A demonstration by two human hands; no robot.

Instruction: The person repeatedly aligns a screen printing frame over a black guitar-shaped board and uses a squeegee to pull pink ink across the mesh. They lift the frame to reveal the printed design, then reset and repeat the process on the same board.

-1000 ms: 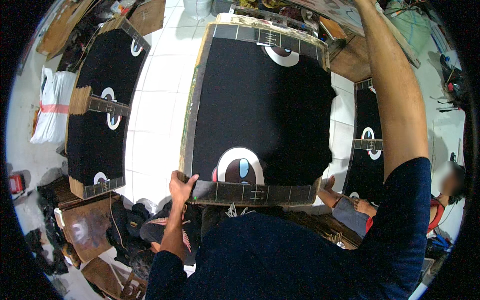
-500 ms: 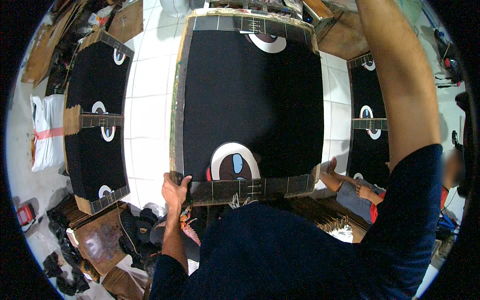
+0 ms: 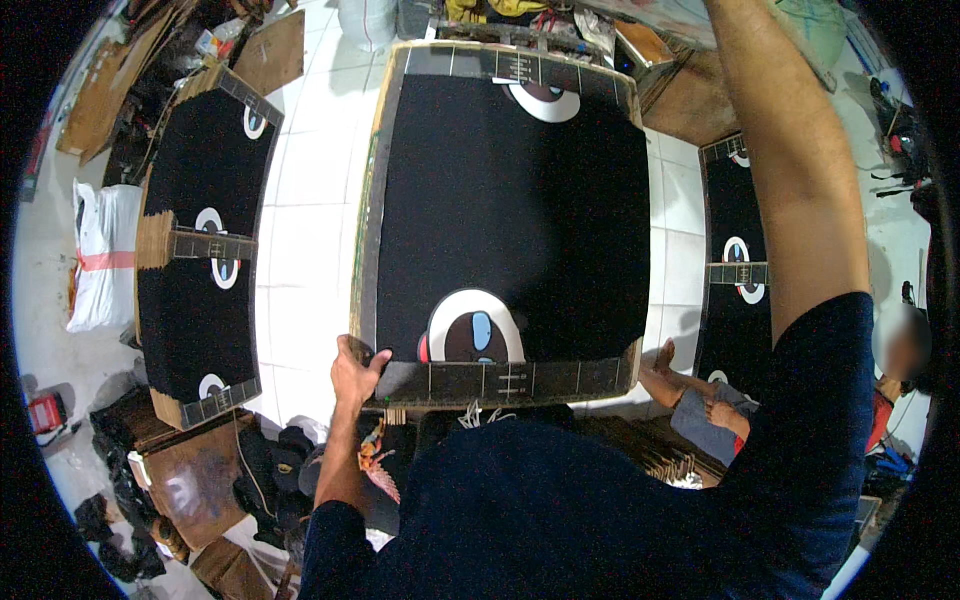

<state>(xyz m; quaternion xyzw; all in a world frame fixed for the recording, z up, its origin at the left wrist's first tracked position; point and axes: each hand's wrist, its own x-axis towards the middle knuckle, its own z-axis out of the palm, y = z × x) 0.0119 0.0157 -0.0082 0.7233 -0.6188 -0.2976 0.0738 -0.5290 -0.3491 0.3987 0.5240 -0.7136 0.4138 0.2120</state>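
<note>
In front of me lies a large rectangular board covered with black fabric point(image 3: 510, 210). A printed cartoon eye point(image 3: 478, 328) shows near its close end, and another printed eye point(image 3: 545, 97) lies at the far end. Dark strips with white ruled marks cross both ends, such as the near strip point(image 3: 450, 381). My left hand point(image 3: 358, 372) grips the board's near left corner, thumb on top and fingers over the outer side. My right arm point(image 3: 800, 160) reaches up and forward past the top edge of the picture, so its hand is out of sight.
On the left stand stacked black-covered boards point(image 3: 200, 330) with layered edges; similar boards point(image 3: 735, 200) lie on the right. White floor tiles point(image 3: 305, 240) run between. A seated person point(image 3: 715, 410) is at the right. A white sack point(image 3: 105, 255) lies far left.
The view has shifted slightly, so the board's far end sits lower and more clutter shows behind it. My left hand keeps its grip on the same corner.
</note>
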